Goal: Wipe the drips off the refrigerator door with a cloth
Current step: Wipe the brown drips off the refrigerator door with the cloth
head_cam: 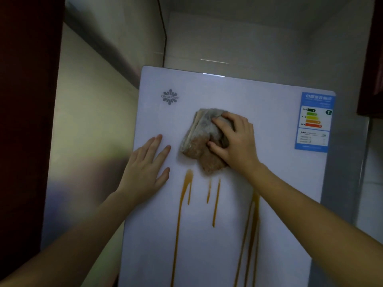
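The white refrigerator door (pixel 279 162) fills the middle of the head view. Brown-orange drips (pixel 179 214) run down it in several streaks, from mid-door to the bottom edge of the frame. My right hand (pixel 234 139) presses a bunched grey cloth (pixel 203 133) flat against the door just above the drips; the cloth's lower part is stained brown. My left hand (pixel 147 164) lies flat on the door near its left edge, fingers spread, holding nothing.
A blue energy label (pixel 314 121) sticks to the door's upper right corner, and a grey logo (pixel 170 97) sits at upper left. A pale wall (pixel 89 121) stands close on the left. Dark cabinet edges (pixel 371 59) frame the right side.
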Demonstrator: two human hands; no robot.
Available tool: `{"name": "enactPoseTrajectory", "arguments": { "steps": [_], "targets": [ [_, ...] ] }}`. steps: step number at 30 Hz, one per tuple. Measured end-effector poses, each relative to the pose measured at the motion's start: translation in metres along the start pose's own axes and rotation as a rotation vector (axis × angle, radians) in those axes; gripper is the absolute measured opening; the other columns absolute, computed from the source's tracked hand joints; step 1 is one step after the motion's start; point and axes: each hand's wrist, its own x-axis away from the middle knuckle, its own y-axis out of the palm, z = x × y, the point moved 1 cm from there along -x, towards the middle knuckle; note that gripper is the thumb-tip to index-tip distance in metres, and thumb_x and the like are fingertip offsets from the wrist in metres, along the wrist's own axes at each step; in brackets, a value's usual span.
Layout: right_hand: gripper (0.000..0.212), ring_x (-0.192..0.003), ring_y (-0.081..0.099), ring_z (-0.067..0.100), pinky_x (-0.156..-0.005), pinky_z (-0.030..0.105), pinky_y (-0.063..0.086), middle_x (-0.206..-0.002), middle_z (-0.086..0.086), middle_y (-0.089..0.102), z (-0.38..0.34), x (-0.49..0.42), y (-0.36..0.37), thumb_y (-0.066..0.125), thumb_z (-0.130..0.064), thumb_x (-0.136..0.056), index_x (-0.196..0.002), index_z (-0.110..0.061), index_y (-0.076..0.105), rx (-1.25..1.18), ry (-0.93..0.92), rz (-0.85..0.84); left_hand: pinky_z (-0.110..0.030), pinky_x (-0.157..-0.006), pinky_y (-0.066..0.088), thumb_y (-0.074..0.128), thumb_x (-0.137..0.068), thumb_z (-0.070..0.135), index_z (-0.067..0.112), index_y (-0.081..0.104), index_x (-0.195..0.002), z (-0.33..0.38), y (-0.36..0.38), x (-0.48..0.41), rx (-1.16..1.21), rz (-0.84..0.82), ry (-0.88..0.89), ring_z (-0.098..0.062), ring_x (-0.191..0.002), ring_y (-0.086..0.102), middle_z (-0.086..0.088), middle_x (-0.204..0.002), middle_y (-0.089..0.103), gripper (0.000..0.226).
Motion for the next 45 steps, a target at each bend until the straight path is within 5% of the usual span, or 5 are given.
{"name": "enactPoseTrajectory", "arguments": {
  "steps": [12,17,24,30,45],
  "targets": [
    [0.064,-0.121,0.051,0.032,-0.097,0.041,0.04,-0.135,0.014,0.057,0.012,0.014,-0.005,0.078,-0.047,-0.081,-0.136,-0.018,0.062,0.013,0.004,0.02,-0.048,-0.111,0.041,0.04,-0.098,0.046,0.013,0.044,-0.149,0.001,0.005,0.0,-0.026,0.036,-0.002,-0.035,-0.146,0.035,-0.017,-0.162,0.03,0.061],
    [0.061,-0.119,0.056,0.033,-0.095,0.043,0.045,-0.132,0.016,0.061,0.001,0.045,0.003,0.072,-0.053,-0.086,-0.135,-0.018,0.064,0.042,-0.376,-0.163,-0.048,-0.111,0.04,0.04,-0.097,0.046,0.014,0.043,-0.149,0.002,0.005,0.0,-0.025,0.035,-0.011,-0.035,-0.147,0.034,-0.017,-0.162,0.03,0.061],
    [0.065,-0.121,0.052,0.031,-0.098,0.041,0.04,-0.135,0.012,0.056,0.02,0.046,-0.014,0.079,-0.047,-0.08,-0.136,-0.018,0.062,0.002,0.091,0.004,-0.048,-0.11,0.04,0.041,-0.095,0.046,0.013,0.045,-0.147,0.004,0.005,0.0,-0.012,0.038,-0.031,-0.035,-0.147,0.034,-0.017,-0.162,0.03,0.061],
    [0.063,-0.12,0.055,0.032,-0.095,0.042,0.044,-0.133,0.014,0.06,0.009,0.067,-0.01,0.071,-0.054,-0.085,-0.136,-0.018,0.063,0.073,-0.233,-0.184,-0.049,-0.11,0.039,0.037,-0.096,0.048,0.012,0.044,-0.148,0.005,0.006,0.001,0.003,0.037,-0.039,-0.035,-0.147,0.033,-0.017,-0.162,0.029,0.064],
    [0.058,-0.124,0.049,0.032,-0.096,0.044,0.038,-0.138,0.009,0.058,-0.008,-0.069,0.003,0.065,-0.042,-0.082,-0.133,-0.016,0.06,0.182,-0.045,0.01,-0.046,-0.114,0.035,0.042,-0.096,0.045,0.014,0.046,-0.147,0.006,0.01,0.0,-0.016,0.081,-0.046,-0.033,-0.146,0.036,-0.016,-0.162,0.031,0.06]
  ]
}}
